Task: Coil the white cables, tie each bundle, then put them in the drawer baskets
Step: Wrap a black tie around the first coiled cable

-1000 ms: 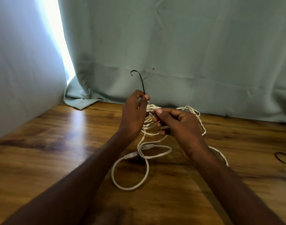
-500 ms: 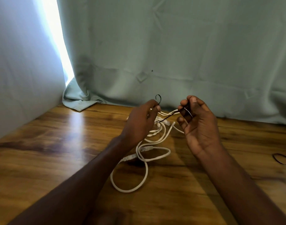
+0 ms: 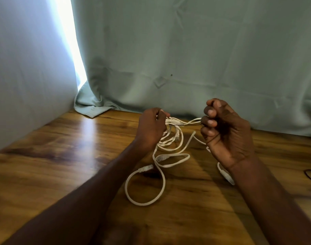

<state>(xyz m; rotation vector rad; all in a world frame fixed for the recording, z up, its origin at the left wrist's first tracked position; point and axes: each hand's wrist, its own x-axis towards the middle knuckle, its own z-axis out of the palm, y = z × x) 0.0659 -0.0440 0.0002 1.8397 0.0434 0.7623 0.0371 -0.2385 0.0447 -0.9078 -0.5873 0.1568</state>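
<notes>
With a curtain [image 3: 204,50] behind the table [image 3: 62,156], both hands have drawn apart, left hand [image 3: 151,128] and right hand [image 3: 227,131] with fingers curled tight on the white cable [image 3: 161,183].

One view only, so you have no second view to share ground with. Head camera: worn on your head, wide-angle, facing forward and down over your forearms. Near field: your left hand [image 3: 152,129] and right hand [image 3: 225,133], close below the lens. Middle field: wooden table [image 3: 62,156]. Far field: green curtain [image 3: 204,50], straight ahead, edges bowed by the lens.
</notes>
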